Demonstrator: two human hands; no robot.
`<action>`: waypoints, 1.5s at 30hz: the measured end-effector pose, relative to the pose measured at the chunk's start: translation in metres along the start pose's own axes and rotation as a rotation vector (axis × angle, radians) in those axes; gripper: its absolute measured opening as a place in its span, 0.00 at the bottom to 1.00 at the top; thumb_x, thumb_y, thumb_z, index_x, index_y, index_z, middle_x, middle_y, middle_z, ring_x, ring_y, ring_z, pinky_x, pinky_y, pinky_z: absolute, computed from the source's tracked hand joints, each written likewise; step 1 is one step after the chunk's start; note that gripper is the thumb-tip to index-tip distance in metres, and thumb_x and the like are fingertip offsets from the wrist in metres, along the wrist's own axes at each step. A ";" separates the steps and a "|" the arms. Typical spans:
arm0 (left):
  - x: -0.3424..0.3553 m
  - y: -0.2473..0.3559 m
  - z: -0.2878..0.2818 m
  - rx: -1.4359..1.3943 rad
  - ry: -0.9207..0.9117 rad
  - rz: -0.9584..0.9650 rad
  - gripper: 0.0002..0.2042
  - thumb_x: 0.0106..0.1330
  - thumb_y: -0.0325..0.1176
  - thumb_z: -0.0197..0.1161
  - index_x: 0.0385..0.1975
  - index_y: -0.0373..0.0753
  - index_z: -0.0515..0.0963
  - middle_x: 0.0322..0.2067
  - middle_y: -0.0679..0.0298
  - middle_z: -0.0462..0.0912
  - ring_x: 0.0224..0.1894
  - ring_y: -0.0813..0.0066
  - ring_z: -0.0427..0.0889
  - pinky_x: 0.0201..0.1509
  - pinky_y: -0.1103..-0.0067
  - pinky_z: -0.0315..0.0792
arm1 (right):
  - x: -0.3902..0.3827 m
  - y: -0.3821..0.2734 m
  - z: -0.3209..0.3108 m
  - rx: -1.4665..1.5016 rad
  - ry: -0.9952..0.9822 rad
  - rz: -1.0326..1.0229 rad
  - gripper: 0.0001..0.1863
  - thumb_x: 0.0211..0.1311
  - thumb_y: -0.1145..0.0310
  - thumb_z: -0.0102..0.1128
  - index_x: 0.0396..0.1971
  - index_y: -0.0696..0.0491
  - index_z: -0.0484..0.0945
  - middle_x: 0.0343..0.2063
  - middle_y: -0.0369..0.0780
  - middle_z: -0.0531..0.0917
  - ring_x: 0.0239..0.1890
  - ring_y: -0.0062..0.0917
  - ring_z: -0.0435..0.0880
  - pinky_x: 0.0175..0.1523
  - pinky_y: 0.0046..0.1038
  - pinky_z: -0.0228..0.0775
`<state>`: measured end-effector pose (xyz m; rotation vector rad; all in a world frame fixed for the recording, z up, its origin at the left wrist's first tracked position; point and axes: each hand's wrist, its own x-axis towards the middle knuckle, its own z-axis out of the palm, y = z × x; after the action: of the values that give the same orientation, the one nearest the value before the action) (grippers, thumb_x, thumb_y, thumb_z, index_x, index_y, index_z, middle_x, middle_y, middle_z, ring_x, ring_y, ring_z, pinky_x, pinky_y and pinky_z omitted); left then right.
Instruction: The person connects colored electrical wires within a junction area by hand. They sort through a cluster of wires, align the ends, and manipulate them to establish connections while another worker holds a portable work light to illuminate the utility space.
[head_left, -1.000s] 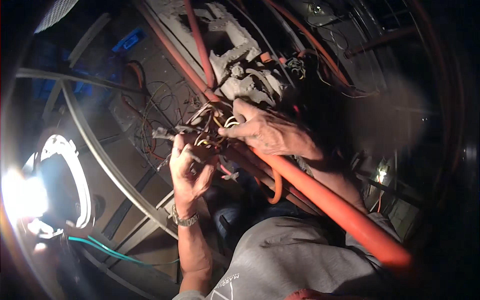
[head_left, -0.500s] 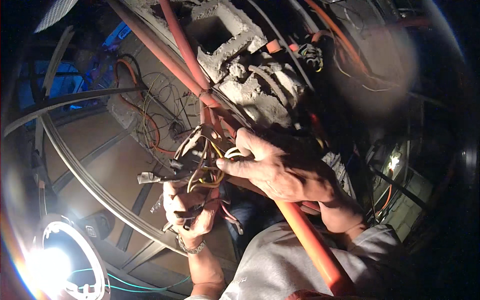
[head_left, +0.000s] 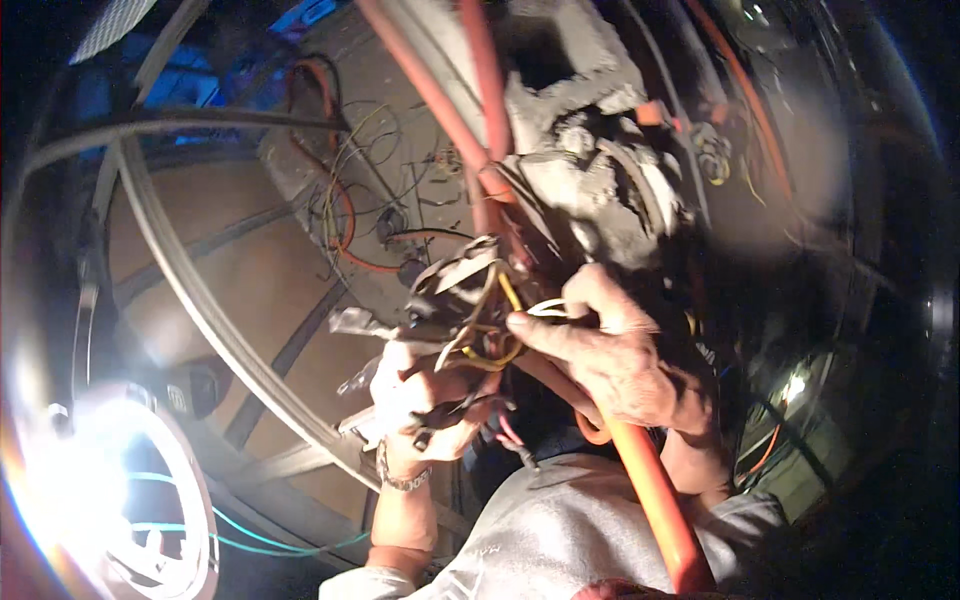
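left hand (head_left: 425, 405) clutching wires (head_left: 472, 328), left of pipe (head_left: 648, 490) | right hand (head_left: 625, 365) touching white wire (head_left: 545, 308), can't tell if pinching | tugging might be snagging 'em tbh

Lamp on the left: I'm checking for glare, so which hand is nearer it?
Left. The left hand is right of the lamp, apart from it; the right hand is farther right, beyond the left one.
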<state>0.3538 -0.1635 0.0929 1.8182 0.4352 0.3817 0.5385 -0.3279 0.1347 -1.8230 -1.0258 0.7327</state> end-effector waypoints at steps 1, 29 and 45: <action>-0.006 -0.004 -0.001 0.027 -0.010 0.035 0.13 0.49 0.25 0.79 0.24 0.41 0.77 0.47 0.46 0.87 0.47 0.51 0.87 0.52 0.67 0.79 | 0.000 0.002 0.004 -0.052 0.025 -0.020 0.27 0.53 0.83 0.76 0.56 0.54 0.90 0.34 0.35 0.67 0.33 0.25 0.71 0.39 0.27 0.66; 0.006 0.001 -0.001 -0.041 0.081 0.193 0.15 0.50 0.24 0.72 0.37 0.35 0.76 0.34 0.52 0.71 0.38 0.48 0.72 0.43 0.64 0.69 | -0.028 -0.055 -0.026 0.105 0.558 -0.125 0.12 0.78 0.78 0.55 0.54 0.63 0.84 0.42 0.37 0.83 0.41 0.18 0.78 0.52 0.22 0.70; -0.049 0.063 0.021 0.231 0.312 0.150 0.33 0.69 0.22 0.70 0.73 0.36 0.65 0.59 0.45 0.80 0.42 0.58 0.90 0.43 0.68 0.84 | -0.101 -0.035 0.005 0.615 0.466 -0.045 0.23 0.89 0.57 0.42 0.61 0.62 0.74 0.52 0.39 0.79 0.52 0.22 0.78 0.70 0.31 0.66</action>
<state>0.3268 -0.2216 0.1458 2.0289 0.5783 0.7511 0.4739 -0.4047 0.1710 -1.3326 -0.4608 0.4858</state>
